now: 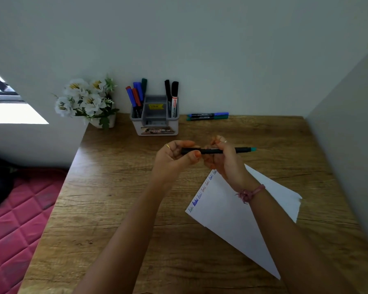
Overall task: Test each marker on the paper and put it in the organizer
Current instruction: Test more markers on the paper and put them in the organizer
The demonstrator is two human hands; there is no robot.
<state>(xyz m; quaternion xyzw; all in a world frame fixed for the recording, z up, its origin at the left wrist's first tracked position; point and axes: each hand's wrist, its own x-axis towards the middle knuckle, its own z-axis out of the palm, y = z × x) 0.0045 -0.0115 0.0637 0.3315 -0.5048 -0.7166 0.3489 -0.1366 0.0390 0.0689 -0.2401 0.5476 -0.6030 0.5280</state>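
Two bare forearms reach up from the bottom edge over a wooden desk [119, 187] with a brown, grained, matte top; beyond them the left hand [174, 154] and the right hand [221, 158] meet on a slim black marker [212, 151] held level above the desk, its teal end [253, 149] jutting out to the right of the right hand; the left fingers are curled round the marker's left end, thumb across the front of the barrel, a ring on one finger; the right fingers are clenched round the middle of the barrel, and a pink cord bracelet [251, 193] circles that wrist; just nearer than the marker, partly under the right forearm, lies a white sheet of paper [227, 215], set askew, with a row of small blue scribbles [202, 192] along its upper left edge; beyond the marker stands a white and grey plastic organizer [155, 117], boxy with rounded corners and a yellow sticker, touching or nearly touching the wall; its left compartment holds blue, red and green markers [136, 96] upright, its right compartment two black-capped ones [172, 96]; right of the organizer two more markers [208, 116], one blue-capped and one green, lie flat side by side along the wall; left of the organizer sits a small white pot of white fabric-like flowers [85, 100].
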